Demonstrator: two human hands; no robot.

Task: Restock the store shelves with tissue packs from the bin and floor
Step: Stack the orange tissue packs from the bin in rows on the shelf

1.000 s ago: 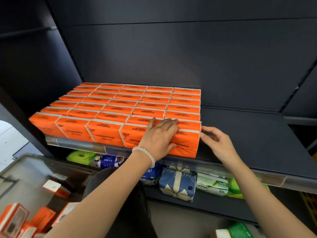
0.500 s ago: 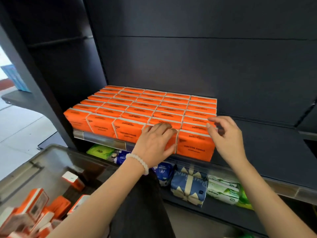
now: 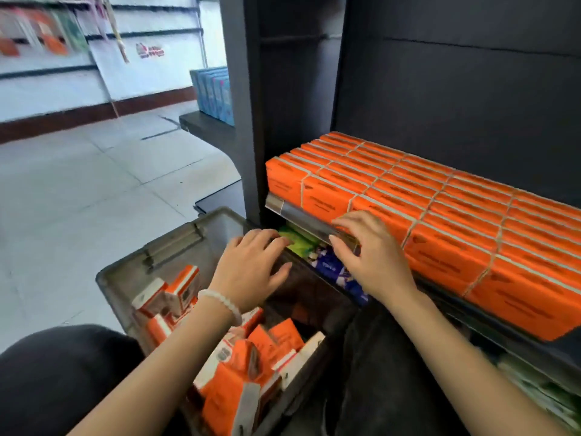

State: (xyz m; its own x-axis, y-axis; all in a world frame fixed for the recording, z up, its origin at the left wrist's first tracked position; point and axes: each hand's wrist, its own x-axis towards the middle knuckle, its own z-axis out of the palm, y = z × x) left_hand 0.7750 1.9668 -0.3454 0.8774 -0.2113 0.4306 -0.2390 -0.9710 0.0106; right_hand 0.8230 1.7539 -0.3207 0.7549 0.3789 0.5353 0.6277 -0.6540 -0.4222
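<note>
Neither hand is holding anything: the left hand [image 3: 251, 272] hovers palm down with its fingers loosely spread, and the right hand [image 3: 371, 259] hangs beside it the same way, fingers relaxed and slightly bent, empty.

Just beyond the right hand's fingertips runs the shelf's metal front rail [image 3: 301, 220], and right behind that rail, up and to the right of both hands, sit the shelved tissue packs [image 3: 440, 212]. They are bright orange blocks with pale edges and dark print, packed tight in neat rows. Each pack's long axis runs along the shelf front, and the rows stack back toward the dark rear panel.

Directly under the left wrist, with its white bead bracelet [image 3: 221, 302], is the grey bin [image 3: 125, 278]. Loose orange-and-white tissue packs [image 3: 239, 366] lie in it, jumbled, tipped every which way, some on end and some flat.

Below the rail, between the two hands, green and blue packets [image 3: 327, 262] on the lower shelf show only in part. Everything is smeared by motion, so the print on the packs cannot be read. The far right end of the orange block runs out of view.
</note>
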